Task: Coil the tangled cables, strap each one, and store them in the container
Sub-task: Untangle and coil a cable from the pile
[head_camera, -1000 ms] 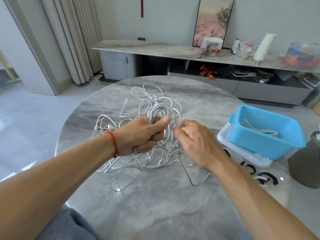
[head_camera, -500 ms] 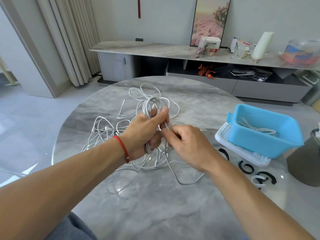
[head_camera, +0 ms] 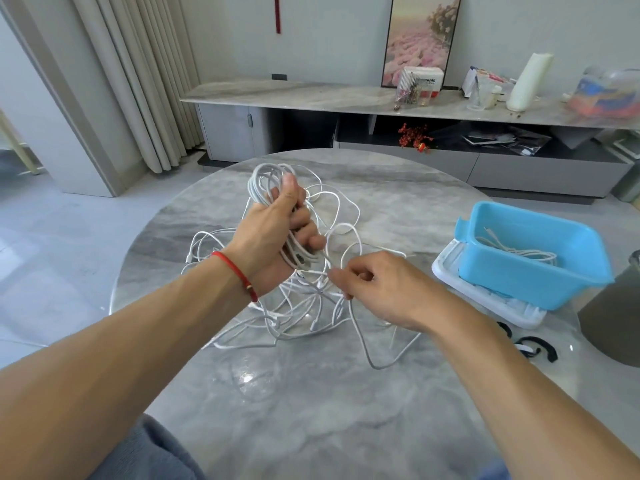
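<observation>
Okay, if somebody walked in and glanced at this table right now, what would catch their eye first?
Probably the tangle of white cables sprawled across the middle of the round marble table, with the left hand gripping a coiled bundle lifted above it and the right hand pinching a loose strand. Next, the bright blue container at the right edge, a white cable already lying inside.

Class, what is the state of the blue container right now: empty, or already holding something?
Holding something. The blue container sits open-topped on a white tray, and a white cable lies inside it on the bottom.
</observation>
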Tool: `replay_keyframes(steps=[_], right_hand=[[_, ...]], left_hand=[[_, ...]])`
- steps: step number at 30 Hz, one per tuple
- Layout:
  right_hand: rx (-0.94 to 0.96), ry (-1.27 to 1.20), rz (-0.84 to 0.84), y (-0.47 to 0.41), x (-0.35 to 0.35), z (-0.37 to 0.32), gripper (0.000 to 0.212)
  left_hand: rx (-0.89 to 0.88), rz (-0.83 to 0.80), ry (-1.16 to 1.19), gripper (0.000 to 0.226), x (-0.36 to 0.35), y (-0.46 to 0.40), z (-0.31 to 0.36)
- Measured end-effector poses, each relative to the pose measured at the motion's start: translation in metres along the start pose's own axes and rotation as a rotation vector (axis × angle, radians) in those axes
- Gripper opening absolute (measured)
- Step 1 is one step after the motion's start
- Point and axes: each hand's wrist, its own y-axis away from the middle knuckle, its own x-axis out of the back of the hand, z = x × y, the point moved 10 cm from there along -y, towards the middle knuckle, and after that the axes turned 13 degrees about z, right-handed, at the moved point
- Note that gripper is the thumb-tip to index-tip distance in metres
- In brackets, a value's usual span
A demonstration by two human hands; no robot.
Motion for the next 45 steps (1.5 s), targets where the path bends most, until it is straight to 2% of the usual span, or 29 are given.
replay_keyframes(steps=[5,9,14,18,21,25,28,32,35,40,45], right_hand=[[0.051,0.168,-0.022,0.005,-0.003,-0.003,0.038],[0.057,0.286,-0.009,0.008,0.000,-0.005,0.037],[0.001,0.281,-0.006,0.006,0.007,0.006,0.027],[-0.072,0.324,-0.018,-0.005,0.014,0.030,0.035],[-0.092,0.274,-0.067,-0.007,0.018,0.042,0.036],[0.100,0.379,-0.008,-0.007,0.020,0.022,0.023],[0.279,0.321,0.074,-0.001,0.022,-0.009,0.021],[0.444,0.341,0.025,0.016,0.004,-0.039,0.019],[0.525,0.344,0.001,0.027,-0.006,-0.050,0.036],[0.469,0.062,-0.022,0.032,-0.005,-0.060,0.033],[0.373,0.081,-0.014,0.026,-0.007,-0.048,0.019]], left_hand=[[-0.053,0.059,-0.037,0.040,0.007,-0.004,0.016],[-0.088,0.099,-0.096,0.039,0.010,-0.003,0.026],[-0.121,0.165,-0.080,0.039,0.023,-0.006,0.044],[-0.181,0.150,-0.100,0.039,0.029,-0.008,0.060],[-0.208,0.207,-0.127,0.039,0.044,-0.013,0.065],[-0.171,0.293,-0.198,0.041,0.065,-0.020,0.055],[-0.147,0.301,-0.268,0.042,0.067,-0.020,0.040],[-0.122,0.280,-0.259,0.044,0.056,-0.018,0.029],[-0.113,0.265,-0.249,0.044,0.054,-0.017,0.030],[0.036,0.078,-0.438,0.041,0.044,-0.010,0.000],[0.213,-0.175,-0.771,0.043,0.032,0.009,-0.048]])
